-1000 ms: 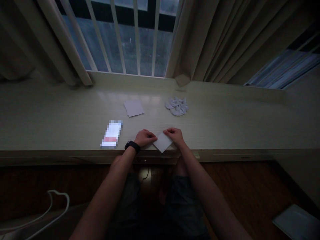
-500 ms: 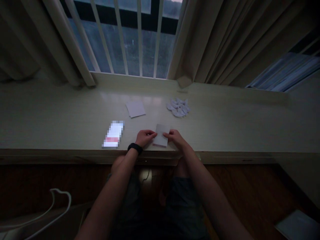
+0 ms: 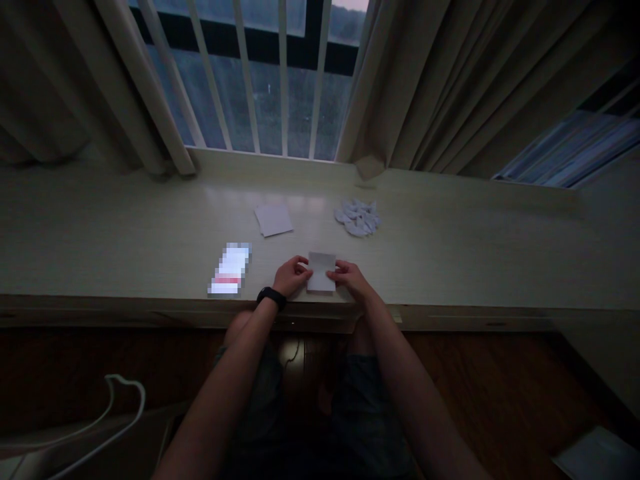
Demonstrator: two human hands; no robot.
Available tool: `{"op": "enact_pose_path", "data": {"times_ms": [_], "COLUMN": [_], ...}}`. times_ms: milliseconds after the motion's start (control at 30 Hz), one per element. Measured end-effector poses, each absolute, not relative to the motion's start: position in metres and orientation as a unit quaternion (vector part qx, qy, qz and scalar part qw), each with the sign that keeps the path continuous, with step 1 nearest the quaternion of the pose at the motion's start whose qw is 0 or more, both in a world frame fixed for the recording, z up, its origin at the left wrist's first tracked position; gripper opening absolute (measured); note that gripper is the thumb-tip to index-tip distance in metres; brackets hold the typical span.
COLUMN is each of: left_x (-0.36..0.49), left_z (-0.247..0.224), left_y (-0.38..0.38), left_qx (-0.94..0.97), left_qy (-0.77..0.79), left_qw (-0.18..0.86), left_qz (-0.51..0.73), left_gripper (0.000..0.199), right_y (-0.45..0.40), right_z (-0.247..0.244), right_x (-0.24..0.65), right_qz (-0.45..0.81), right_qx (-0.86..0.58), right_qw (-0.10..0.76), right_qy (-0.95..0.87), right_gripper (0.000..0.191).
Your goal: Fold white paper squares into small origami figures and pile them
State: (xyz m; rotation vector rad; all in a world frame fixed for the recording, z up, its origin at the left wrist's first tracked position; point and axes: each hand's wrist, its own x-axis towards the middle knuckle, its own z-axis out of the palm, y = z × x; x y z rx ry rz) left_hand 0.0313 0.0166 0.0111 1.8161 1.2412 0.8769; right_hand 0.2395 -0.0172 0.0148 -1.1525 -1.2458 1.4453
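Near the front edge of the pale windowsill surface, a small light sheet of paper (image 3: 321,275) is held between my two hands. My left hand (image 3: 292,275), with a black band on the wrist, pinches its left edge with the thumb on top. On the opposite edge my right hand (image 3: 349,277) grips it the same way, thumb over the face. Beyond lies a small stack of white paper squares (image 3: 274,221), slightly fanned. To its right sits a cluster of folded or crumpled white paper pieces (image 3: 358,218).
A lit phone (image 3: 230,269), its screen blurred out, lies left of my hands. Curtains (image 3: 425,87) hang on both sides of a barred window (image 3: 270,100). A white looped cable or hanger-like shape (image 3: 143,400) shows at lower left. My knees are under the ledge (image 3: 450,267).
The paper in my hands has turned from slightly tilted to nearly square with the edge. My left fingers have shifted a little along its side. The whole view has moved slightly.
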Motion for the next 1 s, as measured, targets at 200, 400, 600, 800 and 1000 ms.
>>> {"op": "enact_pose_path", "data": {"times_ms": [200, 400, 600, 800, 1000], "left_x": [0.031, 0.034, 0.037, 0.035, 0.033], "left_z": [0.014, 0.020, 0.022, 0.013, 0.010], "left_y": [0.015, 0.012, 0.010, 0.016, 0.018], "left_qx": [0.727, 0.703, 0.699, 0.685, 0.673], "left_qy": [0.482, 0.498, 0.506, 0.508, 0.509], "left_qw": [0.364, 0.363, 0.360, 0.339, 0.330], "left_qz": [0.326, 0.354, 0.354, 0.398, 0.423], "left_gripper": [0.028, 0.033, 0.039, 0.023, 0.015], "right_y": [-0.015, -0.010, -0.007, -0.013, -0.016], "right_z": [0.014, 0.002, -0.005, 0.003, 0.018], "right_x": [0.241, 0.238, 0.230, 0.228, 0.231], "right_qz": [0.572, 0.518, 0.420, 0.416, 0.527], "right_qx": [-0.488, -0.499, -0.544, -0.525, -0.480], "right_qw": [0.434, 0.519, 0.511, 0.476, 0.477], "right_qy": [-0.496, -0.462, -0.516, -0.570, -0.514], "right_gripper": [0.034, 0.029, 0.032, 0.035, 0.048]}}
